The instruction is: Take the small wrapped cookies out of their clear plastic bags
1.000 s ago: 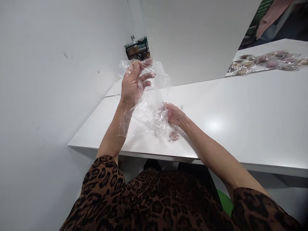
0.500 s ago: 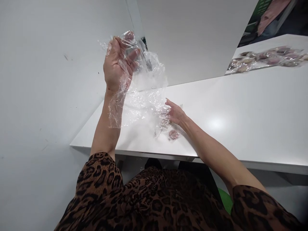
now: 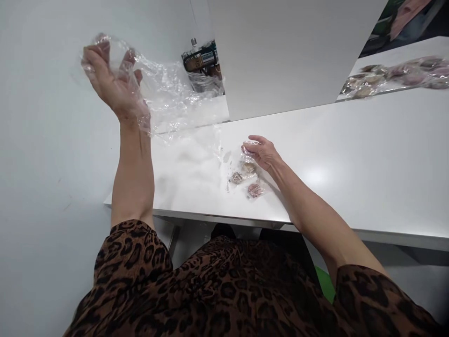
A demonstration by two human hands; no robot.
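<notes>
High on the left, my left hand [image 3: 112, 89] has its fingers curled in a crumpled clear plastic bag [image 3: 168, 93], which trails to the right over the table. My right hand [image 3: 264, 152] is low over the white table [image 3: 351, 164], its fingers closed around a small clear-wrapped packet [image 3: 248, 150] with something purplish inside. Just below it lie a tan packet [image 3: 249, 167], a speckled packet [image 3: 236, 178] and a reddish packet [image 3: 255, 190], each in clear film.
A grey-white panel [image 3: 294, 56] stands along the table's far side. Beyond it at right lie several larger wrapped packets [image 3: 396, 75], with part of a person in pink [image 3: 409, 18] behind. A dark basket of items [image 3: 201, 63] shows behind the panel's left edge.
My left hand has swung left and up, drawing the plastic bag off the small packets, which now show plainly. My right hand has shifted slightly and its fingers have closed on a packet.
</notes>
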